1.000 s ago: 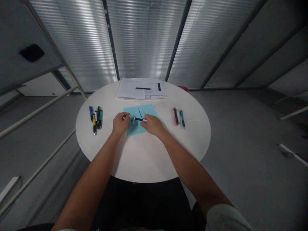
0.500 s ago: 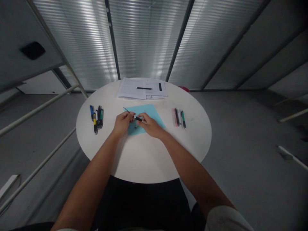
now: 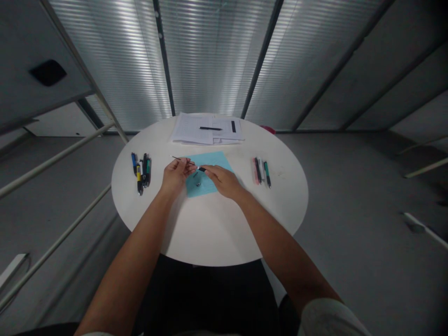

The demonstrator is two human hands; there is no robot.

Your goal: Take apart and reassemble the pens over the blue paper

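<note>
Over a light-blue sheet my two hands meet. My left hand pinches a thin dark pen refill, which sticks out to the upper left. Between the fingers of my right hand is a black pen barrel with a pale end facing the left fingertips. The refill and barrel are roughly in line; whether they touch is too small to tell. A small shiny pen part lies on the sheet, with a little dark piece above it.
Several pens lie at the left of the round white table, and several more at the right. Stacked papers with a black pen on top are at the far edge. A metal rail runs at the left.
The refill's free end has swung left and now lies flatter. My right fingers have straightened along the barrel, and more of the small parts on the sheet shows.
</note>
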